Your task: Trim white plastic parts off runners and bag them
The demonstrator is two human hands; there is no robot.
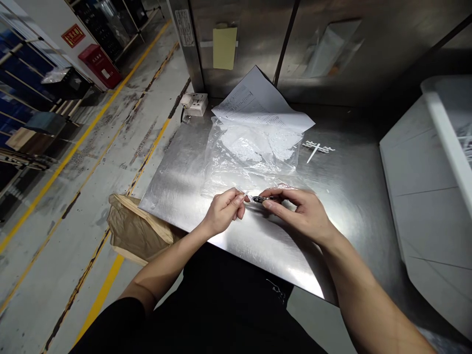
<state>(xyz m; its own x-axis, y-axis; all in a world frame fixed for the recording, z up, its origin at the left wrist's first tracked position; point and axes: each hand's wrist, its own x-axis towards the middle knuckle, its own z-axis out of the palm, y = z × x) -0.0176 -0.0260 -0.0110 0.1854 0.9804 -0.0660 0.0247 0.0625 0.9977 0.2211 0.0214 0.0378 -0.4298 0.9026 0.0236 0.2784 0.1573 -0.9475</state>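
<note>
Small white piece [246,194]: between the two hands, just above the near part of the steel table [173,172]. Left hand [222,210] nearly closed, pinching the piece between thumb and forefinger, other fingers curled in. Right hand [304,211] partly closed, thumb and fingers holding a clipper-like tool [261,199], dark with a bright metallic edge. Tool's tip is at or beside the piece; contact cannot be resolved.

Handling (judged): piece very light, probably thin, fairly stiff plastic; slim parts may bend or snap. Smooth surface could slip or spin in a loose pinch. Best hold: thickest part, close to the tool's tip, fingertips off the edge. Tool looks rigid and denser, possibly slick; grip well back on its body, tip free.

Beyond the hands: transparent plastic bag [254,169], soft and crinkly, with many small white pieces inside; would slump if lifted by one corner, so support it from beneath. Printed paper sheet [258,101] lies across its far edge, limp, easily creased. To the right, white plastic strips [319,148] lie crossed, slender, likely brittle; take by the middle. Further right, white bin [409,187]. Left of the table, below its edge, brown paper bag [134,228], open and crumpled.
</note>
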